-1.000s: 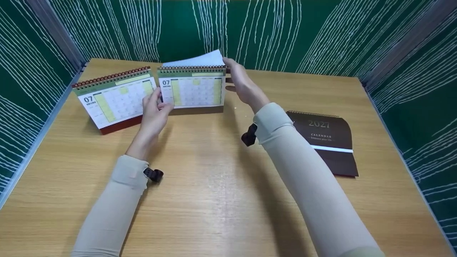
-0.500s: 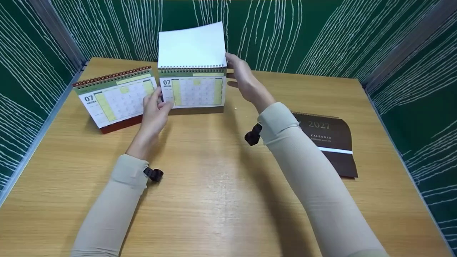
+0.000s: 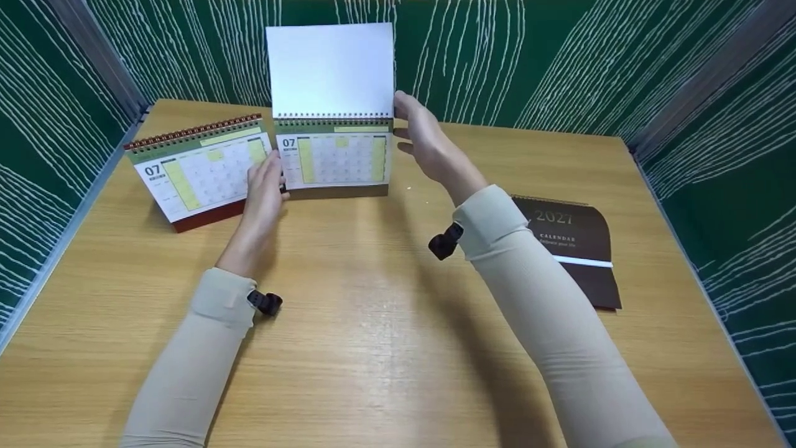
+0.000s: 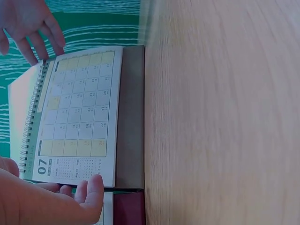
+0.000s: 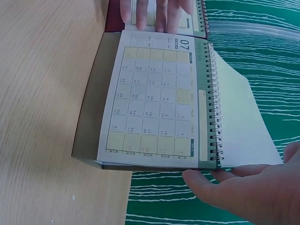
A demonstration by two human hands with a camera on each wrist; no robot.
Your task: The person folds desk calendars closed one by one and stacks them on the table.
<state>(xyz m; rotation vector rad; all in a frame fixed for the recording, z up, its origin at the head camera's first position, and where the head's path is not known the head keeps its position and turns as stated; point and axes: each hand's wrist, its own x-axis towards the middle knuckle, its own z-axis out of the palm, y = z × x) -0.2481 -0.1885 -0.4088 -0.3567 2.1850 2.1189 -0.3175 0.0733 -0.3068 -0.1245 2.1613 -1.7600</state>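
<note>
A desk calendar (image 3: 342, 160) with a brown base stands at the back of the table, turned to a page marked 07. Above its spiral binding one blank white sheet (image 3: 331, 71) stands upright. My left hand (image 3: 263, 183) is at the lower left edge of this calendar, fingers extended in the gap beside a second calendar. The right hand (image 3: 429, 138) has its fingers stretched out at the upper right edge, close to the binding; in the right wrist view its fingertips (image 5: 191, 177) lie beside the calendar's end. Whether they touch it is hard to tell.
A second desk calendar (image 3: 211, 171) with a red base stands angled at the left, also showing 07. A dark brown 2027 calendar (image 3: 575, 233) with a white band lies at the right, partly behind my right sleeve (image 3: 547, 311). Green walls (image 3: 460, 62) enclose the table.
The white sheet has swung up from low behind the binding to upright. My left thumb has come away from the calendar's lower left front. The right hand has shifted slightly right.
</note>
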